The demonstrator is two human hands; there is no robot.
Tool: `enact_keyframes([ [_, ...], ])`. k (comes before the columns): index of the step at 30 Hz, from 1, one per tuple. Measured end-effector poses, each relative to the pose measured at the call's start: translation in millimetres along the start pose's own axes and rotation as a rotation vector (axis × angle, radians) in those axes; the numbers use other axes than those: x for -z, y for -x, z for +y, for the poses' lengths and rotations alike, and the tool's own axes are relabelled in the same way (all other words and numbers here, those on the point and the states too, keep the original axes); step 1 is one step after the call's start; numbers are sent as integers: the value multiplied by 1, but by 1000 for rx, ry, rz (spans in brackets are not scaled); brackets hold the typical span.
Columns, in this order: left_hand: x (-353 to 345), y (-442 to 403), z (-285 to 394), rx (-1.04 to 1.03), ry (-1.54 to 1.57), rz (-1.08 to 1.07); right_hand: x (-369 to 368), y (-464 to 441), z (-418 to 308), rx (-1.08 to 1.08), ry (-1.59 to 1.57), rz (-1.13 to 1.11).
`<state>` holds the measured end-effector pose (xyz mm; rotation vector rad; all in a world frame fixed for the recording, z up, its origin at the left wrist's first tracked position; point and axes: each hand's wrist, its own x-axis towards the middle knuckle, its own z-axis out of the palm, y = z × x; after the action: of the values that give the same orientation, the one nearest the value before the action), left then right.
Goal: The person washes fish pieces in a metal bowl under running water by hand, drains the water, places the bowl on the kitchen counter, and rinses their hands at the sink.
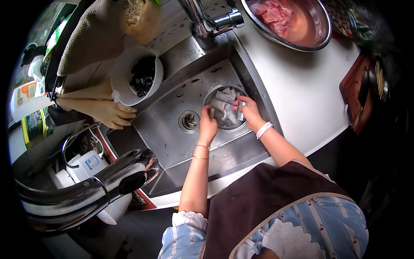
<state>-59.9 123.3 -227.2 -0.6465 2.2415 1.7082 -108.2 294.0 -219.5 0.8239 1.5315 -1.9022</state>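
Silvery pieces (224, 102) of what looks like fish lie in a round metal bowl (231, 129) inside the steel sink (172, 149). In the head view, the only one, the right hand (251, 113) is over the bowl's right side, its fingers pinched round one piece (240, 111). The left hand (208, 127) is at the bowl's left edge, fingers curled; a greyish bit shows at their tips, but I cannot tell whether they grasp it.

The held piece looks wet and smooth, so a loose pinch could let it slip into the bowl or sink. Bones or fins, if any remain, could prick bare fingers. Leaning on the rim might tip the bowl and spill its pieces towards the drain (189, 121), just beside it. Dark scraps there could clog it and make water back up. Hard splashing might reach the meat (274, 17) in the basin (302, 46) on the counter (293, 82).
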Motion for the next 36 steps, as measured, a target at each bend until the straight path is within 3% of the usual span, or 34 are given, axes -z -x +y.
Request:
enact_keyframes([
  [1, -3, 3, 2, -232, -329, 54, -1, 4, -7, -41, -59, -17],
  [2, -5, 3, 4, -363, -437, 69, 0, 1, -2, -41, -59, -18],
  [7, -31, 15, 7, -152, -503, -48, -11, 5, 4, 22, 10, -85],
  [9, -44, 14, 9, -125, -763, 16, -12, 4, 8, 102, 78, -51],
  [11, -56, 13, 12, -103, -831, 38, -6, -14, 27, 62, 438, 220],
  [12, -62, 11, 12, -80, -822, 36, -2, -22, 38, 65, 440, 225],
  [14, -70, 7, 2, -60, -811, 28, 2, -29, 45, -231, 268, 36],
  [17, -64, 0, -9, -56, -774, 54, -5, -11, 25, -292, 118, 91],
  [19, -45, -4, -16, 76, -275, -80, 4, -21, 48, -223, 109, 123],
  [20, -38, -4, -18, 16, -72, -59, 9, -21, 52, -88, 367, 52],
  [21, -30, -5, -20, 17, -75, -61, 11, -22, 57, 53, 624, -21],
  [23, -16, -5, -7, 282, 500, -103, 5, -2, 33, 89, 687, -39],
  [25, -6, -6, 4, 300, 552, -97, 4, 1, 31, 257, 634, -46],
  [29, 3, -10, 5, 268, 630, -118, 1, 7, 18, 205, 480, -57],
  [31, 3, -12, 4, 314, 732, -124, -2, 20, -1, 202, 821, 156],
  [36, -5, -9, 13, 365, 853, -115, 6, 7, 19, 247, 870, 181],
])
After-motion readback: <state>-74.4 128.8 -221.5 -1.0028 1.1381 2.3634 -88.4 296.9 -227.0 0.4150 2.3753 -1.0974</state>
